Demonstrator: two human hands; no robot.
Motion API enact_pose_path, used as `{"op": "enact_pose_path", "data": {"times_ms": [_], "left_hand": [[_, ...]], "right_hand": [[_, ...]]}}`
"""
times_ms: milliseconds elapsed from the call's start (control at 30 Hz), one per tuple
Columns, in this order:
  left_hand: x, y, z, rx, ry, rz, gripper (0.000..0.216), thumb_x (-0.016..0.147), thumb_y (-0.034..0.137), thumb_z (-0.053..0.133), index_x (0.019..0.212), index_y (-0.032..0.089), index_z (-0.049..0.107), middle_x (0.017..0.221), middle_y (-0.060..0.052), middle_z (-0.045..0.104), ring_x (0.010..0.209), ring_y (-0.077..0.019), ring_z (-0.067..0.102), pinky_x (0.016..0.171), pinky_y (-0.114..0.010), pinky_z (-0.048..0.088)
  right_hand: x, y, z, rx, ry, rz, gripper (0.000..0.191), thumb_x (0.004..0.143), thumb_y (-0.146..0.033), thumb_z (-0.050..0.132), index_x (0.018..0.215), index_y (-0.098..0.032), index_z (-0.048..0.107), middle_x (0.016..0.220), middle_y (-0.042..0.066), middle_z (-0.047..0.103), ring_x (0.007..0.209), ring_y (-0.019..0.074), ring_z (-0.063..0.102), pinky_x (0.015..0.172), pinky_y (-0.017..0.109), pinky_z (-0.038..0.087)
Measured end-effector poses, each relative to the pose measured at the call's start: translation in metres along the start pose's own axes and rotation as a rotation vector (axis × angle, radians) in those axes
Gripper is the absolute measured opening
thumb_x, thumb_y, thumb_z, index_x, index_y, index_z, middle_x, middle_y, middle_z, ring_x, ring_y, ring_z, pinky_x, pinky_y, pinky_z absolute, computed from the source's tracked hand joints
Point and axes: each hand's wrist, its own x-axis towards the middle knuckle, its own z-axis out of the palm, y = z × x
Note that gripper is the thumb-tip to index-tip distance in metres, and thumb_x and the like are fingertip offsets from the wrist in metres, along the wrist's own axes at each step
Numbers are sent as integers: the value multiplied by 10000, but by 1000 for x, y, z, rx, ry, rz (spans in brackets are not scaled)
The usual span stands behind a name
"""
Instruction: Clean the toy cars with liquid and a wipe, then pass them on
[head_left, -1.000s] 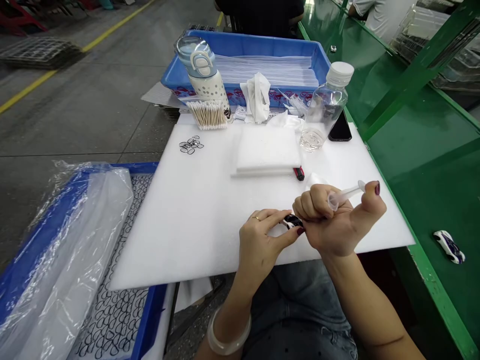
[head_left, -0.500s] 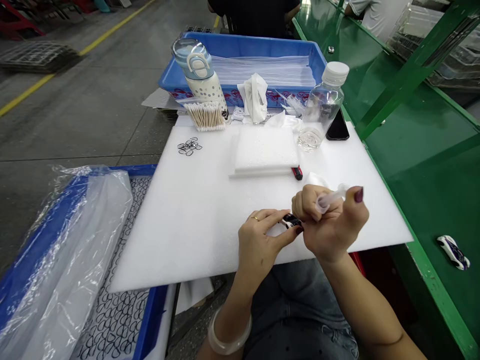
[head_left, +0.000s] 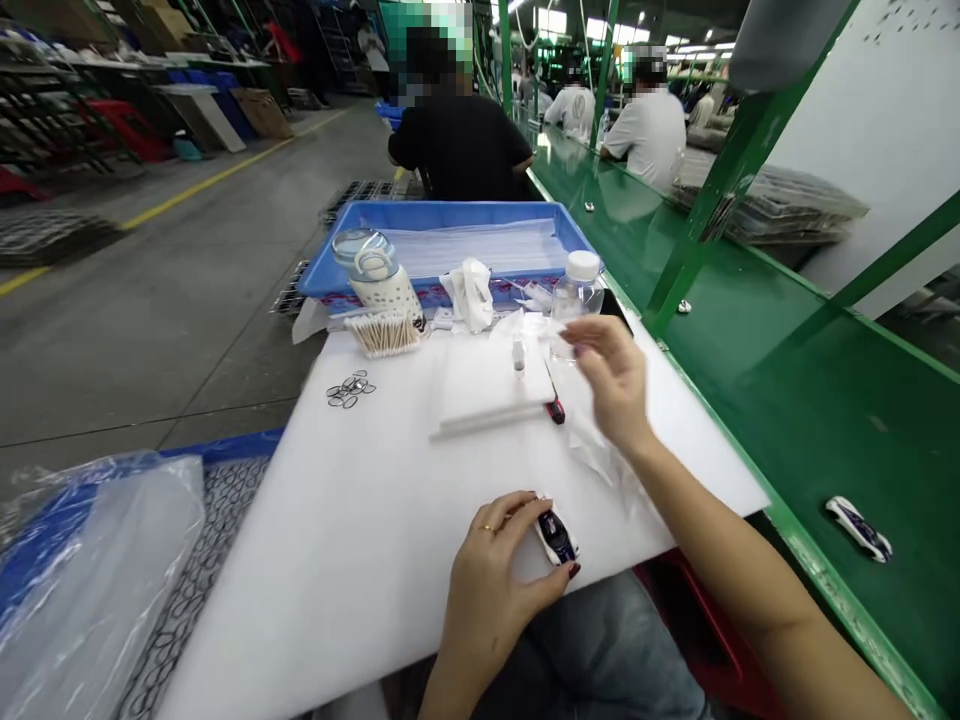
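Note:
A small white-and-dark toy car (head_left: 557,537) is held between the thumb and fingers of my left hand (head_left: 499,570), low over the front of the white foam sheet (head_left: 360,540). My right hand (head_left: 611,375), slightly blurred, is reaching over the back right of the sheet, in front of the clear bottle (head_left: 579,290). Its fingers are loosely bent, and I see nothing between them. To its left, a small translucent tube (head_left: 518,356) stands on the white foam block (head_left: 480,385). A red-and-black cutter (head_left: 555,411) sticks out at the block's right edge.
Cotton swabs (head_left: 384,335), a tumbler (head_left: 379,280), tissue (head_left: 469,295) and a blue tray (head_left: 465,215) are at the back. Black rings (head_left: 351,389) lie left on the sheet. Another toy car (head_left: 859,528) rests on the green conveyor (head_left: 795,420). A person in black (head_left: 465,150) sits ahead.
My right hand has moved forward, away from the car, and no longer holds the clear tube-like piece. My left hand still holds the car, now lower and turned. The view has tilted up.

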Motion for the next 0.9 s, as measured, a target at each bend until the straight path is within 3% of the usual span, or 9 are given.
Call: {"op": "enact_pose_path", "data": {"times_ms": [100, 167, 233, 333, 500, 600, 767, 900], "left_hand": [[0, 0, 2, 49, 20, 29, 468, 619, 193, 794, 1077, 241, 710, 1110, -74, 679, 1012, -290, 658, 852, -447, 595], [0, 0, 3, 81, 35, 51, 459, 616, 188, 783, 1065, 244, 711, 1101, -74, 682, 1000, -290, 668, 829, -440, 609], [-1, -3, 4, 113, 61, 84, 447, 612, 191, 772, 1052, 247, 712, 1089, -75, 686, 980, -287, 681, 808, -425, 621], [-3, -12, 7, 160, 82, 147, 462, 622, 208, 760, 1078, 258, 705, 1097, -73, 686, 969, -277, 697, 774, -380, 635], [-2, -23, 11, 208, 72, 197, 492, 652, 224, 753, 1136, 265, 682, 1132, -72, 675, 1010, -255, 695, 795, -312, 627], [-3, -24, 11, 221, 64, 210, 508, 643, 213, 752, 1143, 262, 673, 1124, -72, 674, 996, -249, 696, 788, -300, 626], [-6, -21, 11, 220, 61, 225, 554, 633, 174, 735, 1171, 276, 645, 1156, -73, 656, 995, -251, 685, 768, -300, 622], [-6, -23, 8, 214, 45, 281, 590, 658, 163, 728, 1222, 290, 613, 1201, -78, 634, 1023, -253, 663, 797, -310, 607]], "right_hand": [[22, 21, -64, -343, 125, 51, 195, 823, -255, 451, 817, -191, 635, 841, 33, 660, 840, 184, 614, 845, 312, 474], [44, 49, -96, -658, 68, 218, 297, 815, -206, 418, 936, -165, 687, 1020, 73, 679, 996, 209, 605, 950, 326, 443], [63, 79, -115, -822, -62, 331, 359, 814, -170, 422, 1020, -131, 713, 1157, 116, 650, 1126, 228, 567, 1043, 331, 390], [78, 107, -120, -868, -136, 350, 411, 826, -159, 452, 1144, -123, 710, 1298, 149, 579, 1246, 251, 506, 1114, 349, 333], [87, 122, -116, -876, -165, 366, 429, 866, -209, 477, 1243, -223, 682, 1486, 118, 428, 1384, 323, 353, 1155, 461, 263], [98, 127, -117, -822, -141, 387, 465, 896, -217, 436, 1322, -206, 620, 1457, 120, 472, 1369, 279, 386, 1155, 414, 266], [112, 144, -120, -698, -65, 515, 577, 893, -265, 463, 1450, -114, 450, 1327, 144, 598, 1200, 233, 562, 1042, 337, 399], [113, 155, -121, -650, -17, 568, 570, 886, -288, 516, 1430, -126, 463, 1285, 118, 634, 1169, 202, 585, 989, 285, 421]]}}
